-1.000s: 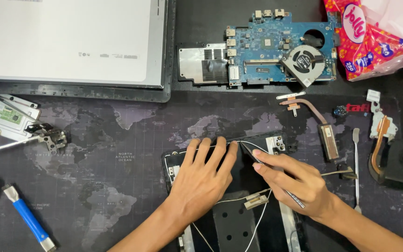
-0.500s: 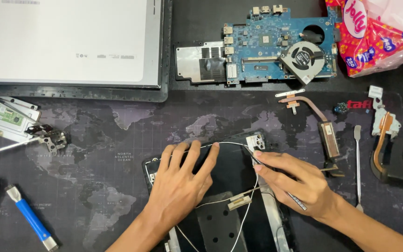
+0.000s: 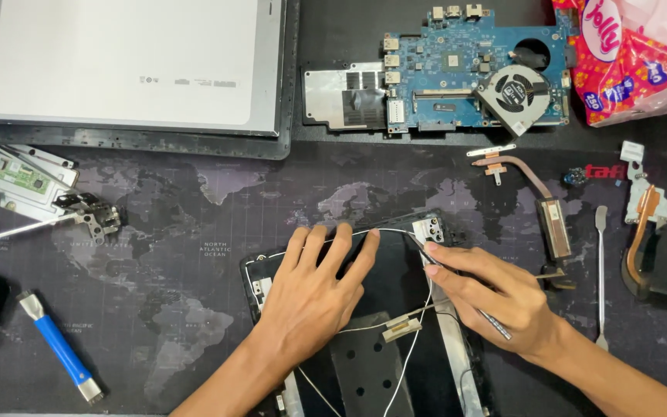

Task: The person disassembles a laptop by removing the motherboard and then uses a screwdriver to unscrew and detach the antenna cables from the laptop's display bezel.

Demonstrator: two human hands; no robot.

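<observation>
I see the left hand spread flat, fingers wide, pressing the black laptop lid at centre of the mat. Right hand pinches thin tweezers, tip near the lid's metal hinge.

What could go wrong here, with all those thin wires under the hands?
The thin metal tool in the right hand might nick the thin white wires crossing the black laptop lid panel. The left hand, pressing flat on the panel, could tug the wire under its fingers.
</observation>
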